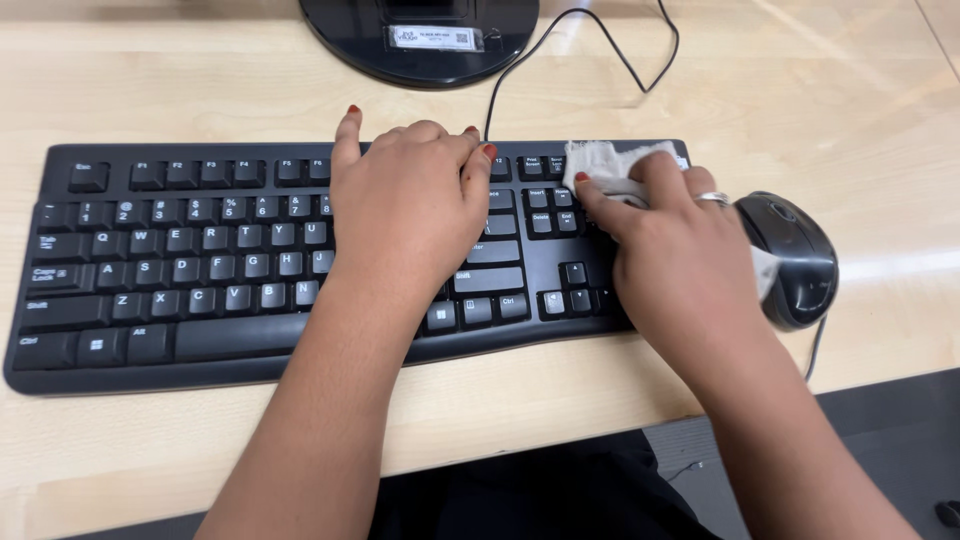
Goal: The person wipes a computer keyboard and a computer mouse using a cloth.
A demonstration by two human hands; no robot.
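Forearms come up from the near edge of the head view, both bare, w/ dark clothing between them at the bottom. Left hand point(415, 210) lies flat, palm down, on the middle of the black keyboard point(180, 260), fingers stretched out toward the far edge & slightly spread; it grips nothing, just presses on the keys. Red nail polish shows on the fingertips.

Right hand point(672, 255) sits over the right end of the keyboard, about the number-pad area, fingers curled down onto a whitish cloth point(605, 165). Cloth is bunched under the fingers, pinned against the keys; part pokes out at the far side near the keyboard's top right corner, & a bit shows by the heel of the hand on the right. Silver ring point(712, 198) on one finger.

Keyboard lies lengthwise on a light wood surface point(880, 110), near its front edge. Black mouse point(795, 255) is just right of the keyboard, beside the right hand, touching or nearly so; can't tell which. Far side, centre: round black monitor base point(420, 45) w/ a white label. Thin black cable point(600, 40) loops from the keyboard's far edge toward the right. Grey floor point(890, 440) shows at near right, below the surface edge.
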